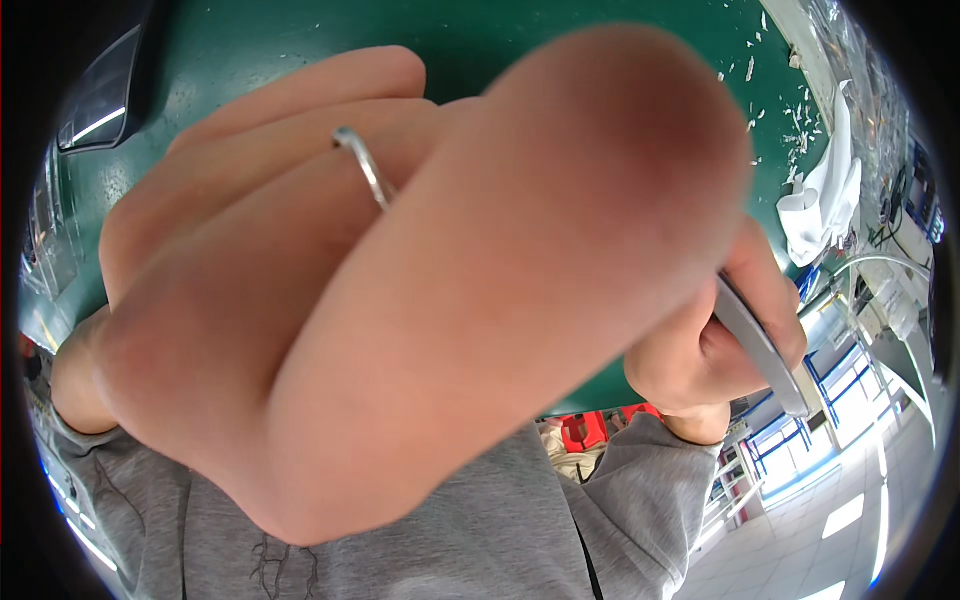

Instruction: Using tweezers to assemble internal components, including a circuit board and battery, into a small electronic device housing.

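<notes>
Very close to the camera, my left hand [330, 290] fills the middle of the view, and its nearest finger is blurred. That finger stretches toward the upper right, while the others are bent behind it. A silver ring [365, 165] circles one of them. No object shows in this hand; its palm side is hidden. Lower right of it, my right hand [690, 350] is partly covered by the left. Its fingers are closed around a flat, slim grey metal tool [760, 345], whose working end is hidden.
Beneath the hands lies a green work surface [460, 30], with white scraps [795, 135] scattered at its right. Crumpled white material [825, 205] lies near the right edge. A dark, glossy panel [100, 95] stands at the upper left. Red items [583, 432] show below the table edge.
</notes>
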Available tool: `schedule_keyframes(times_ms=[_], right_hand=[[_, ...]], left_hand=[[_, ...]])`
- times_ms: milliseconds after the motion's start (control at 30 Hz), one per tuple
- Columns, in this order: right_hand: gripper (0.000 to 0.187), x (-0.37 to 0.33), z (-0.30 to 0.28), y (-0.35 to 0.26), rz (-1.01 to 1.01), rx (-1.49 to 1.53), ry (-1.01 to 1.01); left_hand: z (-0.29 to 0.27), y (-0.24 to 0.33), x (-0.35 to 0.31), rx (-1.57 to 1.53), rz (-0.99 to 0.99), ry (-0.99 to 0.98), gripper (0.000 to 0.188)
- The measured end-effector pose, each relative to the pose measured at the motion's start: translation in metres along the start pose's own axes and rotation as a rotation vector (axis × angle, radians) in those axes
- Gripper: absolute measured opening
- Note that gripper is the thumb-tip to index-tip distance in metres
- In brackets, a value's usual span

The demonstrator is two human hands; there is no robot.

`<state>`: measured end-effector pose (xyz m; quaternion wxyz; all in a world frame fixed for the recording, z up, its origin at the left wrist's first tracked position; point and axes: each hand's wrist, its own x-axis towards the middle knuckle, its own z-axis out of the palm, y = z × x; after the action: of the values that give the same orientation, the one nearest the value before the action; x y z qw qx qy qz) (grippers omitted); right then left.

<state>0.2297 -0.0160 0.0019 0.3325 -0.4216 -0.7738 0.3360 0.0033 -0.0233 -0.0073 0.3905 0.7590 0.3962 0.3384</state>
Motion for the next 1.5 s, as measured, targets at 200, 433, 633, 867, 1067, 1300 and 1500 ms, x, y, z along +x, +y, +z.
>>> schedule_keyframes(times_ms=[200, 433, 633, 867, 1067, 1300, 1500], right_hand=[[0.020, 0.000, 0.001, 0.002, -0.032, 0.004, 0.007], [0.021, 0.003, 0.000, -0.001, -0.013, 0.008, -0.012], [0.021, 0.001, 0.002, -0.001, -0.005, 0.036, -0.013], [0.022, 0.002, 0.001, -0.003, 0.037, 0.065, -0.032], [0.021, 0.000, 0.000, 0.000, 0.056, 0.086, -0.047], [0.022, -0.004, 0.003, -0.005, 0.138, 0.042, -0.042], [0.031, -0.003, -0.002, -0.012, 0.269, 0.079, -0.066]], left_hand=[[-0.008, 0.006, 0.002, 0.003, -0.112, -0.176, 0.073], [0.017, -0.009, -0.003, 0.019, 0.080, 0.152, 0.073], [0.002, 0.000, -0.005, -0.016, -0.033, -0.067, 0.073], [-0.002, 0.000, -0.002, -0.017, -0.050, -0.126, 0.074], [-0.008, -0.001, -0.003, -0.022, -0.043, -0.132, 0.072], [0.002, -0.014, -0.005, 0.119, 0.147, 0.019, 0.065], [-0.006, -0.018, -0.006, 0.253, 0.284, -0.001, 0.063]])
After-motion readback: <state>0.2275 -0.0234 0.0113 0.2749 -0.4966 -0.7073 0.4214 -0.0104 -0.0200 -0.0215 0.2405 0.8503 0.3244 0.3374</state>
